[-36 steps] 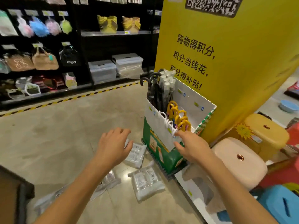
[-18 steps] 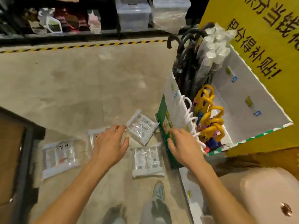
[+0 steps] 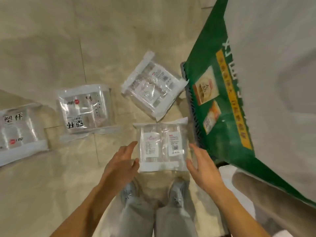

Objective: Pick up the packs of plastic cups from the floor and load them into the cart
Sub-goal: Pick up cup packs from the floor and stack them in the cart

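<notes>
Four cup packs lie on the floor (image 3: pixel 42 40). The nearest pack (image 3: pixel 161 146) sits at lower centre, beside the green box (image 3: pixel 220 103). The left hand (image 3: pixel 122 165) and right hand (image 3: pixel 203 168) flank it, fingers spread wide, holding nothing. The other packs (image 3: pixel 85 108) lie across the middle and left.

Two clear packs of cups carry large black Chinese characters. On the middle-left pack (image 3: pixel 85 108) they read 塑杯, upside down from this view, with a small red round logo and a barcode-like mark near the top. On the far-left pack (image 3: pixel 18 132) the same two characters, 塑杯, stand upright beside another red logo. The nearest pack (image 3: pixel 162 147) and the tilted pack (image 3: pixel 152 86) bear white labels with fine print and a barcode, too small to read. The green box (image 3: pixel 220 106) shows a yellow strip of characters, probably Chinese but blurred.
</notes>
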`<move>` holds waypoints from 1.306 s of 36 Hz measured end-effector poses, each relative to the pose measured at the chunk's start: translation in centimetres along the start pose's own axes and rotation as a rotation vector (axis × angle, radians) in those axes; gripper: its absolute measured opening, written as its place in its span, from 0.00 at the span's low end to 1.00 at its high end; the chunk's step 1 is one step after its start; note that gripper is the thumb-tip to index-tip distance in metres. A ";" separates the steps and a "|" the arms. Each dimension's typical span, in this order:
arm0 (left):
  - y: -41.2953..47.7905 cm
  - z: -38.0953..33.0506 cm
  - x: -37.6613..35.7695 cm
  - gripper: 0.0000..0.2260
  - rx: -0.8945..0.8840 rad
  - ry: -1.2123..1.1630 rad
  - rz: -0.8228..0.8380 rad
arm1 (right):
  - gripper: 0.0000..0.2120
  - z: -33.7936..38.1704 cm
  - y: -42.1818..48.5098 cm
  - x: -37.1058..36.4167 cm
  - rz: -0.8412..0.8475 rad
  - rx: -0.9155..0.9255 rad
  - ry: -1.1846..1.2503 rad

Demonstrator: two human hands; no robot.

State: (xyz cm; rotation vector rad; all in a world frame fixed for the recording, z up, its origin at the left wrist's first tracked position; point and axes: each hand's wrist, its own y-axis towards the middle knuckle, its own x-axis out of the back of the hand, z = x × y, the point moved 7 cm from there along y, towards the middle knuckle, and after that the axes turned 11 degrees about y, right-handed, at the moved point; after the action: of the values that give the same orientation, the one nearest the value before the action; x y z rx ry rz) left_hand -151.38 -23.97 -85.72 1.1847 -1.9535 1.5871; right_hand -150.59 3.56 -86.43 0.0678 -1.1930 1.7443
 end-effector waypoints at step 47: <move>-42.6 -1.9 64.8 0.31 -0.150 -0.515 -0.604 | 0.33 64.1 -36.9 31.4 -0.054 0.790 0.091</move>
State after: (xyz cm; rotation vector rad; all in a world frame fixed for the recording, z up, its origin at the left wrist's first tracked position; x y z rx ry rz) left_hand -156.48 -47.52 -12.00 2.0150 -1.6838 0.8675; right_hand -168.09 -20.85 -11.90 0.4768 -0.3758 2.0457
